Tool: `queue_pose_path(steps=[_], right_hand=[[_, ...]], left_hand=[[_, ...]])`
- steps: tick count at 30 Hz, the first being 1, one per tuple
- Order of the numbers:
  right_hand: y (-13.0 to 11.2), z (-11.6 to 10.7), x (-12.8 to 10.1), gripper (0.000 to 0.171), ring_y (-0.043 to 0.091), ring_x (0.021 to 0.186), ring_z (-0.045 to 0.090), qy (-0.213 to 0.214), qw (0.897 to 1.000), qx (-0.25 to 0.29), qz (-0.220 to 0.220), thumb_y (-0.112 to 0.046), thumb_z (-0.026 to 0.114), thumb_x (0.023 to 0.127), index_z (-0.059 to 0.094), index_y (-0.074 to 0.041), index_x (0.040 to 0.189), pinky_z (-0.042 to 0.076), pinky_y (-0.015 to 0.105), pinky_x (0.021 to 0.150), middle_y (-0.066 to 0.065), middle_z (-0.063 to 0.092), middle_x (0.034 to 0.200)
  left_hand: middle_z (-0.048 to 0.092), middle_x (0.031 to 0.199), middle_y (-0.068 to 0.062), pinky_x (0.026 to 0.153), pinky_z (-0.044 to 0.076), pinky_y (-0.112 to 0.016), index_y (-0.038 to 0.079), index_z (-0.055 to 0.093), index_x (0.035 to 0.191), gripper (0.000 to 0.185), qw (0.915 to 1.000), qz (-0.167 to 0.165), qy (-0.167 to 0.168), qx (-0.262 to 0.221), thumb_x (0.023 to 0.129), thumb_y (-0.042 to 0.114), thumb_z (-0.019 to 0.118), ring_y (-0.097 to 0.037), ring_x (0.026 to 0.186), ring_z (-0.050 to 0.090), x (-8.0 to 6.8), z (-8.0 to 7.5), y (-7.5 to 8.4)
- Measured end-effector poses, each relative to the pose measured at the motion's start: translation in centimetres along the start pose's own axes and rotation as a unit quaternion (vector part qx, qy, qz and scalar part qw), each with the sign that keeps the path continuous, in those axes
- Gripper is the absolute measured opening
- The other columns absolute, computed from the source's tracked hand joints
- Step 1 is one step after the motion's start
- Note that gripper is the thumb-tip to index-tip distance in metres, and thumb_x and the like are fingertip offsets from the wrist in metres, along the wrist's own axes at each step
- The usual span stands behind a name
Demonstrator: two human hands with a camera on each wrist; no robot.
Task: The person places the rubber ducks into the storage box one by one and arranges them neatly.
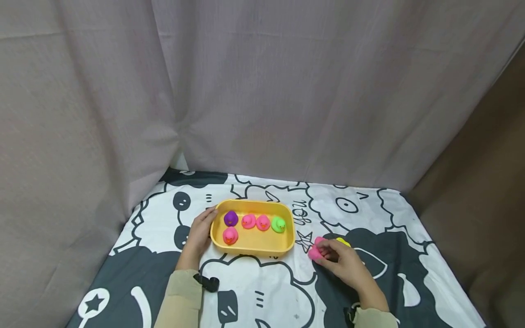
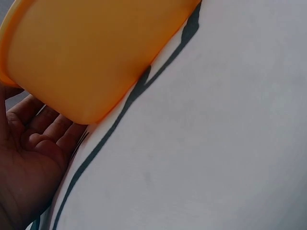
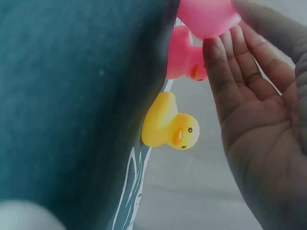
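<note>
Pink, pinched between thumb and fingertips of the right hand: held duck, off the right end of the tray, about level with its front right corner. Near the tray, not touching. Can't tell whether lifted clear of the cloth. Can't tell beak direction or long axis of held duck either; mostly covered by fingers in head view, cut off at the top in right wrist view.

Key relation, as judged: a short sideways gap, leftward from held duck to tray, with the tray's right end wall in between. Long axis of tray: left to right, so roughly in line with that gap. By far the nearer to held duck: right hand, in contact. At the opposite end of tray, well apart from held duck: left hand, curled against the left end wall, steadying at a guess.

Also right of tray, close by the right hand: second pink duck just beside held duck, then yellow duck farther right. Likely easy to brush with the fingers.

Inside tray: purple duck back left, front pink duck front left, two more pinks, middle-left duck and middle-right duck, side by side, then green duck toward the right end. Most bare floor along the tray's front right.
</note>
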State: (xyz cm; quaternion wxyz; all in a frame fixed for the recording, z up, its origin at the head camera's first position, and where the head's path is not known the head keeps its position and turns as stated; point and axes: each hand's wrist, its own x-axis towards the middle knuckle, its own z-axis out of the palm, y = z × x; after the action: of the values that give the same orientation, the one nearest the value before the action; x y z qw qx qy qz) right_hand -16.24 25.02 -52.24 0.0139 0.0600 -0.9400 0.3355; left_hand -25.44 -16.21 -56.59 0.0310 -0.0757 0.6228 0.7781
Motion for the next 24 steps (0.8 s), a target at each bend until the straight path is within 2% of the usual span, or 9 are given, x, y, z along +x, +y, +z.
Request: queue_pose_path(steps=[6,12,17,21,24], right_hand=[[0.1,0.1,-0.2,0.017,0.008,0.085,0.063,-0.025,1.0,0.003,0.009,-0.019,0.084,0.084,0.073,-0.024,0.096,0.057,0.024,0.078,-0.01,0.066,0.094],[0.1,0.1,-0.2,0.024,0.011,0.089,0.063,-0.061,0.998,0.014,0.0,-0.007,0.084,0.081,0.073,-0.025,0.093,0.057,0.025,0.082,-0.01,0.065,0.095],[-0.3,0.1,-0.1,0.019,0.011,0.082,0.06,-0.049,0.999,-0.004,0.018,-0.02,0.086,0.081,0.072,-0.021,0.095,0.056,0.024,0.074,-0.009,0.064,0.09],[-0.9,0.5,0.2,0.025,0.011,0.077,0.057,-0.036,0.999,-0.024,0.032,-0.029,0.086,0.081,0.071,-0.018,0.098,0.053,0.023,0.068,-0.008,0.062,0.085],[-1.4,0.9,0.4,0.029,0.011,0.076,0.055,-0.045,0.998,-0.029,0.037,-0.031,0.086,0.08,0.071,-0.019,0.101,0.053,0.023,0.068,-0.009,0.061,0.084]], left_hand=[[0.05,0.149,-0.008,0.112,0.042,-0.036,0.011,0.057,0.142,0.045,1.0,0.004,-0.004,0.004,0.101,0.029,0.058,-0.025,0.136,0.047,-0.1,-0.1,-0.2],[0.05,0.149,-0.008,0.111,0.043,-0.035,0.011,0.058,0.142,0.045,1.0,0.004,-0.004,0.004,0.101,0.029,0.058,-0.025,0.136,0.048,-0.1,-0.1,-0.2],[0.05,0.149,-0.009,0.111,0.042,-0.036,0.01,0.057,0.142,0.045,1.0,0.006,-0.004,0.004,0.101,0.029,0.058,-0.025,0.137,0.047,-0.1,-0.1,-0.1],[0.05,0.149,-0.008,0.111,0.042,-0.036,0.011,0.058,0.142,0.044,1.0,0.006,-0.004,0.005,0.101,0.028,0.058,-0.025,0.136,0.047,0.0,-0.1,-0.1],[0.05,0.148,-0.008,0.111,0.043,-0.036,0.011,0.058,0.142,0.044,1.0,0.006,-0.005,0.005,0.101,0.029,0.058,-0.025,0.136,0.048,0.0,-0.1,-0.2]])
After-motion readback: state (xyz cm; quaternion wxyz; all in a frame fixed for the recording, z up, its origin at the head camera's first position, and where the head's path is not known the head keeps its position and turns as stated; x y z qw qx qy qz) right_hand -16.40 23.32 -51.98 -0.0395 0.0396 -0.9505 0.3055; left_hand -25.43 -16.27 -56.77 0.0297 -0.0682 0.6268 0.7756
